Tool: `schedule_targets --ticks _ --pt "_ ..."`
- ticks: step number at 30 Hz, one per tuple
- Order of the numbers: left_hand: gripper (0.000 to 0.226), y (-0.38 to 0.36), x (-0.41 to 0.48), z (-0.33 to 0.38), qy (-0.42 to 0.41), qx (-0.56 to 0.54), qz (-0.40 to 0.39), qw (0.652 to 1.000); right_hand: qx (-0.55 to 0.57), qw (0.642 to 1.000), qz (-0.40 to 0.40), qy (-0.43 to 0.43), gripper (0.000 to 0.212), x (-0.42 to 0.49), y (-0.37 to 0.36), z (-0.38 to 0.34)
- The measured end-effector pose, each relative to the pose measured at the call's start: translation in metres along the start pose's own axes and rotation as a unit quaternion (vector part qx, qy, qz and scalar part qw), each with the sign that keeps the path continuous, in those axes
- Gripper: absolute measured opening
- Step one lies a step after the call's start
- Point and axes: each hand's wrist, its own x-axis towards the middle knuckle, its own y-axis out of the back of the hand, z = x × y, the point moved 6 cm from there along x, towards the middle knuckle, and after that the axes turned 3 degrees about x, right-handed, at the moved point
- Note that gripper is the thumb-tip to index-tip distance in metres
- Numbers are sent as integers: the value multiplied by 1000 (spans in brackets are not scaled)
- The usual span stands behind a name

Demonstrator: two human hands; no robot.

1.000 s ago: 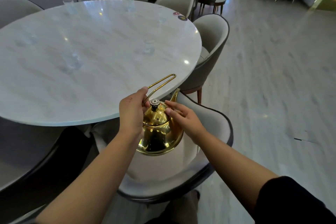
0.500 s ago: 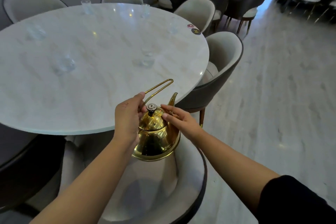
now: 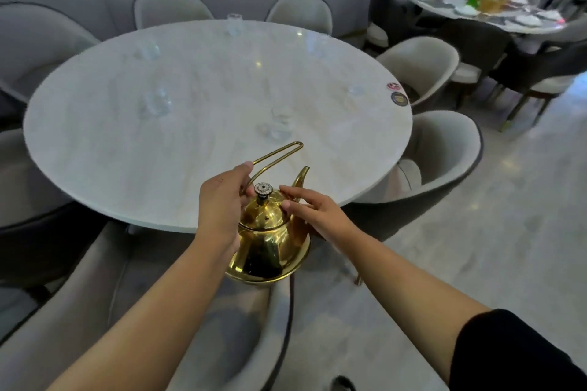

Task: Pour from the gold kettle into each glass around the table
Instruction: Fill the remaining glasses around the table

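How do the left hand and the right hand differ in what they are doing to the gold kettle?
The left hand curls round the wire handle, the right hand lies with straight fingers on the lid. The left hand is opposite the spout, the right hand beside it. Both touch the gold kettle.

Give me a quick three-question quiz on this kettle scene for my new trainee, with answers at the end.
1. True or false: the gold kettle stands on the round table.
2. Fill in: the right hand lays straight fingers on the kettle's ____.
3. Which hand holds the wire handle? A) left hand B) right hand C) both
Key: 1 false, it is held in the air at the table's near edge; 2 lid; 3 A.
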Motion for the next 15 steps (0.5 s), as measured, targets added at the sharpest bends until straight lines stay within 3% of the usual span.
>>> schedule_targets --ticks 15 --pt "42 -84 11 -11 -13 -57 170 984 -63 982 -174 22 40 69 84 -9"
